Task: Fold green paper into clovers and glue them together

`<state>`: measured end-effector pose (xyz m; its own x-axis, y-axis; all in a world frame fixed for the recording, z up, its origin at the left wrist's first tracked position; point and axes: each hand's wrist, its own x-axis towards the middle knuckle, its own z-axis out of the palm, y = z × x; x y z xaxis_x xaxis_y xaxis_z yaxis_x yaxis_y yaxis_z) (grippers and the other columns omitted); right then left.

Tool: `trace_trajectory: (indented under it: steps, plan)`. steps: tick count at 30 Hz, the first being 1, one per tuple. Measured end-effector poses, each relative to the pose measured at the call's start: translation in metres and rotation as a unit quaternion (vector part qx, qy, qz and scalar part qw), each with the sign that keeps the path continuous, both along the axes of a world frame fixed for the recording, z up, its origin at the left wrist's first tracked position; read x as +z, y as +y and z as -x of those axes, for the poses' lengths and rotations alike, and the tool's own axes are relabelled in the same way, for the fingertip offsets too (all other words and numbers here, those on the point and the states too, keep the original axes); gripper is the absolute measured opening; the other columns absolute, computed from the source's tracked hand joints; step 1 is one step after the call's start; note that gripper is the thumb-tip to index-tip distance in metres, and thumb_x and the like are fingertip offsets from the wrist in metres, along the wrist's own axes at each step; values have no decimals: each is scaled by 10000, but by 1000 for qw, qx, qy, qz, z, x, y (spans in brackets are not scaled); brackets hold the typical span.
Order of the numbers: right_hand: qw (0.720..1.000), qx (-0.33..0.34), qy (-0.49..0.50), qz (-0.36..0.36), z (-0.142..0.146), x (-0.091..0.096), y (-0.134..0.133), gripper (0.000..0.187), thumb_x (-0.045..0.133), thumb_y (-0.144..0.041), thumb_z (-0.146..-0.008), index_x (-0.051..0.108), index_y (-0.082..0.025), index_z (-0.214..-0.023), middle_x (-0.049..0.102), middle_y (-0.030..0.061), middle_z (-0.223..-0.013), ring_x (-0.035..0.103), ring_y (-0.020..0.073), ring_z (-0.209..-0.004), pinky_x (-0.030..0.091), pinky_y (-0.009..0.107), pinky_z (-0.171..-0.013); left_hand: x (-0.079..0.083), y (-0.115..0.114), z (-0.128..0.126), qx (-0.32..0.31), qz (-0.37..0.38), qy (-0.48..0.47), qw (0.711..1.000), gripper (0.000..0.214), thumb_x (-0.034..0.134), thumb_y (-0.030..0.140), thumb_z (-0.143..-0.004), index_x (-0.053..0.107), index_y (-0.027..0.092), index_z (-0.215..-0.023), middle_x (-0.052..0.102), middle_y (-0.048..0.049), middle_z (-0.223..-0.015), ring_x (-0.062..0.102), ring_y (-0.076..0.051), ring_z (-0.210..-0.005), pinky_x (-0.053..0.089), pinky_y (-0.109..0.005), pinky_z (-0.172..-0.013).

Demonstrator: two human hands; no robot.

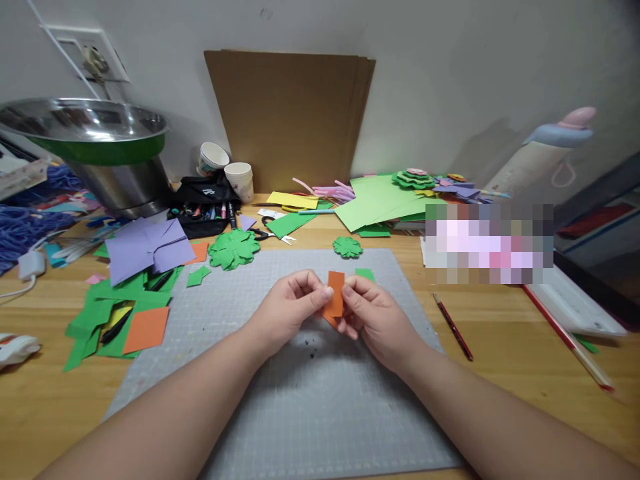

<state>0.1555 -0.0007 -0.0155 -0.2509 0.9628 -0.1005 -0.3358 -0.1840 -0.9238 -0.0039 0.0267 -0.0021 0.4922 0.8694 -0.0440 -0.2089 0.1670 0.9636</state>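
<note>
A small piece of orange paper (335, 291), partly folded, is pinched between my two hands above the grey cutting mat (300, 427). My left hand (295, 303) grips its left edge between thumb and fingers. On the right edge, my right hand (377, 317) closes with thumb and fingertips. A lower flap of the paper sticks out beneath the front layer. Beyond my hands lie a small green paper flower (348, 247) and a larger green paper flower (234, 249). Behind my right hand is a green paper strip (365, 274).
Purple paper (145, 250), green scraps and an orange square (146, 330) lie at left. Scissors (275, 230), paper cups (239, 181) and a black pencil case (203, 200) stand behind. A pencil (453, 328) rests right of the mat. A steel bowl (85, 123) sits back left.
</note>
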Motion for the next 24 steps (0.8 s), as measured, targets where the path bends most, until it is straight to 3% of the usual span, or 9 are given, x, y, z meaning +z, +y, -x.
trace_trajectory:
  steps: [4,18,21,24]
  plan:
    - [998,39,44,4,0,1,-1,249,582,-418,-883,572,-178,-818,625,0,-666,503,60,-496,352,139,-410,-4,0,1,-53,22,-53,997,301,695,412,-776,534,166,-713,600,12,-645,555,-111,-597,405,-251,-627]
    - [996,49,70,30,-1,3,-2,237,617,-419,-863,613,-183,-883,598,-8,-679,498,65,-541,345,140,-423,-6,-1,2,-57,24,-50,997,303,692,422,-776,587,164,-894,635,-24,-767,603,-142,-668,455,-304,-689]
    - [996,51,68,39,-1,2,-2,259,632,-440,-845,612,-183,-873,593,-14,-683,497,60,-531,346,137,-415,-2,-2,0,-35,14,-27,999,221,649,366,-811,578,166,-873,630,-16,-770,596,-132,-673,457,-290,-686]
    - [1000,18,1,25,1,-1,-1,266,634,-448,-836,593,-186,-853,573,-29,-615,487,70,-484,340,147,-386,-1,-3,-4,42,-28,40,998,152,646,264,-789,534,173,-835,607,7,-759,573,-111,-675,446,-248,-659]
